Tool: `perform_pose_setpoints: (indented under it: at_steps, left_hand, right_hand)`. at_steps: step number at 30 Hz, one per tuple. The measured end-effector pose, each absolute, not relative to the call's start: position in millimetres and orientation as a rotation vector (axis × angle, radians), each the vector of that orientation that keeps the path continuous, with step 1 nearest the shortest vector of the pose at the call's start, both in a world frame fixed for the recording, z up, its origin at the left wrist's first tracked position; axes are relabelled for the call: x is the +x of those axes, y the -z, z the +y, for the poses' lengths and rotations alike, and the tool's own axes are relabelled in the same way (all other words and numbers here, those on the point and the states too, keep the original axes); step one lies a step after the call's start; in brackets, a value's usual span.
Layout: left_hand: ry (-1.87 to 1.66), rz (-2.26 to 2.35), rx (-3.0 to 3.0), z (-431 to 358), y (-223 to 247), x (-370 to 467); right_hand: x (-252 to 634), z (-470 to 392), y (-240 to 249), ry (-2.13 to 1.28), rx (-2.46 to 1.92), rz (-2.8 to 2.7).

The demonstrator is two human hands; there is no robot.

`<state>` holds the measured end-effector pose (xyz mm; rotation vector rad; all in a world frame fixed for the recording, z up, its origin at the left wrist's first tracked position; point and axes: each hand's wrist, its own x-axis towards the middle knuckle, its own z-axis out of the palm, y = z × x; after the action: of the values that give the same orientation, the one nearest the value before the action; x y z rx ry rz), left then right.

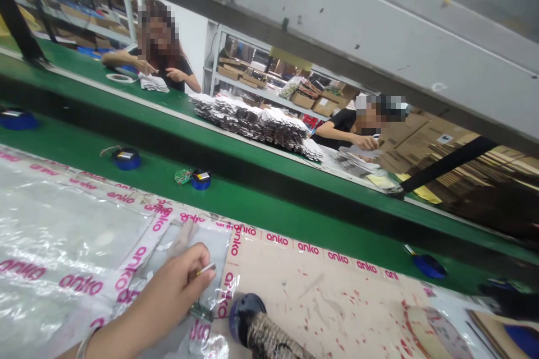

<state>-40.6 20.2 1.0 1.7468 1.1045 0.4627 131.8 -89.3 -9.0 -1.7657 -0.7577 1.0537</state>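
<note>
Lower left of frame: left hand [174, 286], fingers curled, pinching a thin silvery metal strip [205, 269] between thumb and fingertips, just above a small green circuit board [201, 311] lying on glossy clear plastic film [63, 235] printed with pink "anko" lettering. Crinkled and reflective, that film, taped over a matte beige board [320, 297] spotted with red marks. Bottom centre: a round dark blue cap [243, 314] on a mottled, rough-textured cylinder [272, 342]. Right hand out of view. Middle of frame: smooth green conveyor belt [261, 207] carrying round blue pucks [201, 179], one beside another small green board [183, 176]. Upper centre: long heap of silvery foil pouches [256, 120]. Beyond, two people at work, hands on small packets; cardboard boxes [311, 102] on shelves behind.
</note>
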Motion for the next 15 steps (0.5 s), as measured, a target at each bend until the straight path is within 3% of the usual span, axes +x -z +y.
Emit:
perform_pose_setpoints:
  at_steps: [5, 15]
  left_hand:
    - [-0.498, 1.057, 1.696, 19, 0, -42]
    - [-0.503, 1.032, 1.676, 17, -1, -42]
  right_hand:
    - [129, -67, 57, -1.124, -1.813, -0.65]
    - [126, -57, 86, -1.288, -1.784, -0.538]
